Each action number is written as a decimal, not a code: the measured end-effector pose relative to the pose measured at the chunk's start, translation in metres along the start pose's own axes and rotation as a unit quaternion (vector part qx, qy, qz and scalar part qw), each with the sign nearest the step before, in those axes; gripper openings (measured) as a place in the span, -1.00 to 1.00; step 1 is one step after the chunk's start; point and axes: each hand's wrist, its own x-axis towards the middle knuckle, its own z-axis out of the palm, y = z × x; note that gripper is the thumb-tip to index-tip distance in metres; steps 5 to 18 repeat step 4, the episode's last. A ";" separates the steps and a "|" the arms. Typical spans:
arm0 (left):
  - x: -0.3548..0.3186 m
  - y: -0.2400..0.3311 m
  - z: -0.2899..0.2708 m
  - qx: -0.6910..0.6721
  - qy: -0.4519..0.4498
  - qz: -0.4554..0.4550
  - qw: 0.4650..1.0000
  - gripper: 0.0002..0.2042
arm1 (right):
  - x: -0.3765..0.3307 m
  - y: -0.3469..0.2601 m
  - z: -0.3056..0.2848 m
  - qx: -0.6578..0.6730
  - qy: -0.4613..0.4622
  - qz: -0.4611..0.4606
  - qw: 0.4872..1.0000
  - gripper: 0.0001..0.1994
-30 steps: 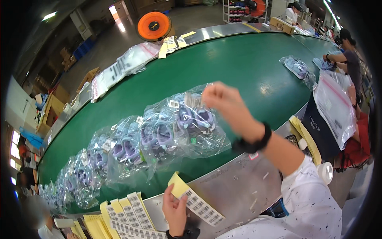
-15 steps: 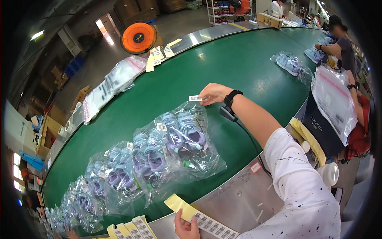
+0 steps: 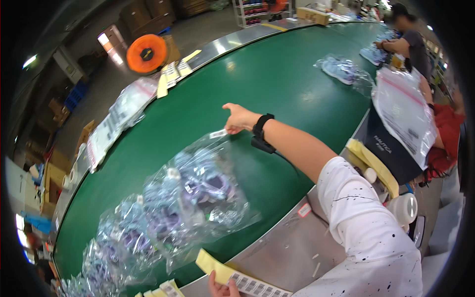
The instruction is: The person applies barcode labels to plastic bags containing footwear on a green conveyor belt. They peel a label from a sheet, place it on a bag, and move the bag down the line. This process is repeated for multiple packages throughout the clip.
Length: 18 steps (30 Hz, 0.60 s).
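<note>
My right hand (image 3: pixel 241 119) is at the top edge of a clear plastic bag with a pair of light blue and purple shoes (image 3: pixel 202 185) inside. Its lower fingers are closed on a small white barcode sticker (image 3: pixel 217 133) at the bag's edge, while one finger points out to the left. Whether the sticker is touching the plastic I cannot tell. At the lower edge my left hand (image 3: pixel 222 285) grips a yellow backing strip of barcode stickers (image 3: pixel 257 286) between thumb and fingers. A black band with a small device (image 3: pixel 262 133) circles my right wrist.
More bagged shoes (image 3: pixel 118 242) overlap along the green conveyor belt (image 3: pixel 277 89) to the lower left. One bagged pair (image 3: pixel 341 68) lies farther up. Flat plastic bags (image 3: pixel 121 119) rest on the far rim. At right are a dark box (image 3: pixel 383 148), a white roll (image 3: pixel 403 208) and a co-worker (image 3: pixel 410 42).
My right hand and the sticker have shifted left and slightly down, onto the bag's top edge. The view has turned a little, and the bagged shoes sit farther left. My left hand still holds the strip.
</note>
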 end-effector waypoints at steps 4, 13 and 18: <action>0.023 -0.094 -0.019 -0.121 -0.027 0.111 0.986 -0.37 | 0.024 0.011 -0.071 -0.129 0.163 -0.039 0.977 -0.24; 0.023 -0.094 -0.019 -0.121 -0.027 0.111 0.986 -0.37 | 0.024 0.011 -0.071 -0.129 0.163 -0.039 0.977 -0.24; 0.023 -0.094 -0.019 -0.121 -0.027 0.111 0.986 -0.37 | 0.024 0.011 -0.071 -0.129 0.163 -0.039 0.977 -0.24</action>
